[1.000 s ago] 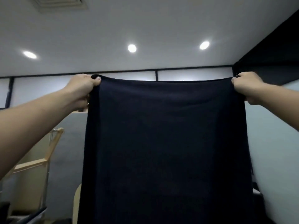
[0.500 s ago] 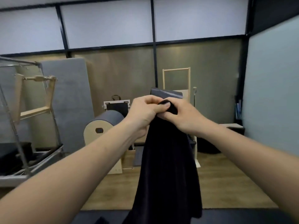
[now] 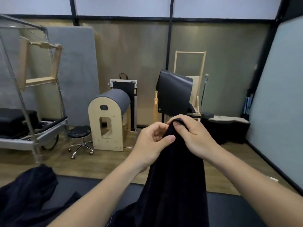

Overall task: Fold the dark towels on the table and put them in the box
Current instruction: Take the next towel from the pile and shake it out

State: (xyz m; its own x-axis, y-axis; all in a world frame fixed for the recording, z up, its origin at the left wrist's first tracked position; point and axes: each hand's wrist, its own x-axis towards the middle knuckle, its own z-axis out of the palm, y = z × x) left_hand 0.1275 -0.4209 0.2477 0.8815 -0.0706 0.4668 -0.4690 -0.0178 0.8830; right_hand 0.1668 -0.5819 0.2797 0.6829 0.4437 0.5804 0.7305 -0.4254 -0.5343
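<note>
Lowered since a moment ago, the left hand [image 3: 152,143] and right hand [image 3: 195,136] pinch the towel [image 3: 177,185] together at its top. It hangs doubled onto the dark bench [image 3: 237,210]; a second towel [image 3: 27,194] lies heaped left.

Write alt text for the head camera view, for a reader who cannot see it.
The left hand and right hand pinch the top of a dark towel together, so it hangs down over a dark table. More dark cloth lies at lower left; wooden exercise equipment stands behind by the wall.
</note>
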